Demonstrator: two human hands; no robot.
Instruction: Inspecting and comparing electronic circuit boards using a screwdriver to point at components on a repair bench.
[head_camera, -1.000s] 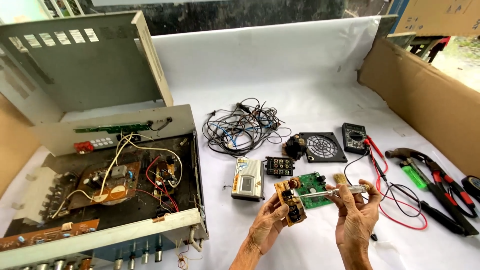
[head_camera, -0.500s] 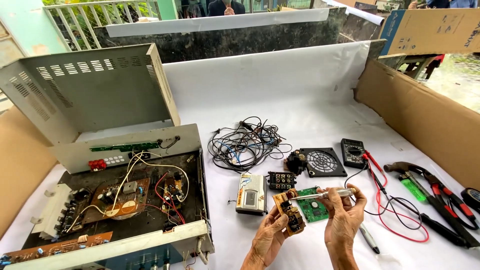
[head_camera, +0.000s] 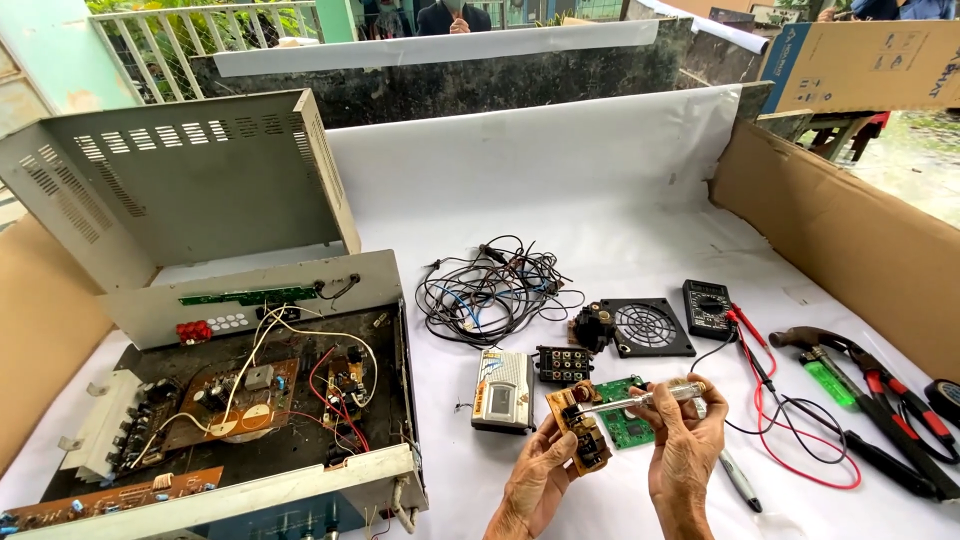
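Note:
My left hand (head_camera: 535, 485) holds a small brown circuit board (head_camera: 578, 424) with black parts on it, low in the middle of the view. My right hand (head_camera: 688, 455) grips a screwdriver with a clear handle (head_camera: 640, 400), its metal shaft touching the top of that board. A green circuit board (head_camera: 628, 420) lies on the white sheet just behind both hands. A pen-like tool (head_camera: 738, 478) lies right of my right hand.
An opened grey amplifier chassis (head_camera: 250, 400) with wiring and its raised lid (head_camera: 190, 180) fills the left. A wire tangle (head_camera: 495, 290), small silver device (head_camera: 502, 388), black fan (head_camera: 645, 327), multimeter (head_camera: 708, 306), hammer (head_camera: 815, 340), green lighter (head_camera: 828, 382) and pliers (head_camera: 900, 405) lie around. Cardboard walls (head_camera: 850, 230) stand right.
The view has tilted upward, so the hands now sit lower in the frame. Both hands keep the board and screwdriver, whose tip now rests on the brown board.

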